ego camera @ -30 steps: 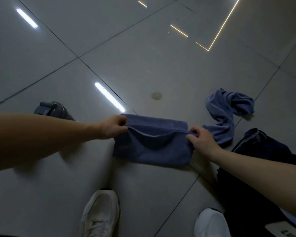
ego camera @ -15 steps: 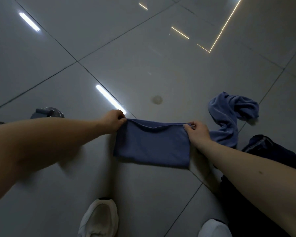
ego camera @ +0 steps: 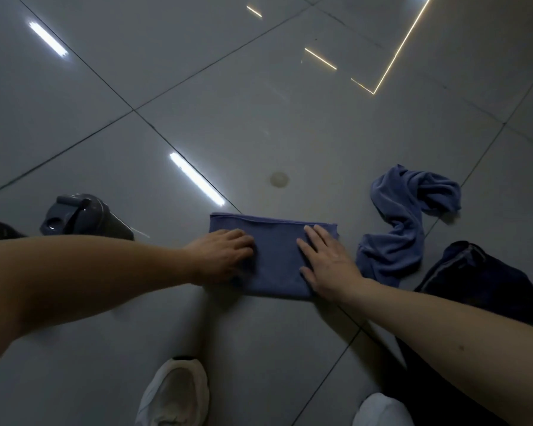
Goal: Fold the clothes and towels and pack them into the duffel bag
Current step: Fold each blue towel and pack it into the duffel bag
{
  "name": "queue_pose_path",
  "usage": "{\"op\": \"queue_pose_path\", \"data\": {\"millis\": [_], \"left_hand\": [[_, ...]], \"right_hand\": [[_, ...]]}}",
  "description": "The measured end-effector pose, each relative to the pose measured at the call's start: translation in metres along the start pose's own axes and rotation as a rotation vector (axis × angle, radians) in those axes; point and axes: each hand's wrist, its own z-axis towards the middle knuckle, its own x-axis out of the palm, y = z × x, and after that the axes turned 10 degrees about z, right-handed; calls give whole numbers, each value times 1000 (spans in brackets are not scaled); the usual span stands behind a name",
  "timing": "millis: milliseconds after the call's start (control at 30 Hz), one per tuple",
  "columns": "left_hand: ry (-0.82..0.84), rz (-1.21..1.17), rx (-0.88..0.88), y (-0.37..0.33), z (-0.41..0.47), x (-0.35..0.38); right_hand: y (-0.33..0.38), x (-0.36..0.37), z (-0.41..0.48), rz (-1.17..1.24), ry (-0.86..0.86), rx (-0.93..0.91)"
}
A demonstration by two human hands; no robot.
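Item 1, folded towel (ego camera: pixel 274 259): blue, a flat rectangle on the floor (ego camera: pixel 259 118). I judge the fold done, packing not yet.
Left grip (ego camera: pixel 225 253): fingers laid on the towel's left part, pressing, clasping nothing.
Right grip (ego camera: pixel 326 265): palm spread flat on its right part, likewise only pressing.
Item 2, crumpled towel (ego camera: pixel 403 222): blue, just beside the first, unfolded.
Item 3, dark navy fabric (ego camera: pixel 480 281): right edge. I cannot tell whether it is a garment or the duffel bag, nor what it contains.
Item 4, grey bottle (ego camera: pixel 83 219): on the floor, left.
My tally: one piece folded, none seen packed
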Motion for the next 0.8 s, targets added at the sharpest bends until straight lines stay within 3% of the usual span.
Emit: {"op": "queue_pose_path", "data": {"millis": [100, 300, 467, 500, 667, 800], "left_hand": [[218, 70, -24, 0, -12, 14], [203, 179, 27, 7, -24, 29], [-196, 76, 61, 14, -25, 9], [-202, 15, 88, 14, -29, 5], [203, -96, 40, 19, -48, 23], [200, -79, 69, 22, -50, 23]], "right_hand": [[-10, -2, 0, -113, 131, 56], [-3, 1, 0, -112, 207, 114], [-1, -8, 2, -99, 204, 116], [-2, -7, 1, -98, 207, 115], [-10, -7, -5, -72, 216, 77], [-13, -13, 0, -34, 153, 55]]}}
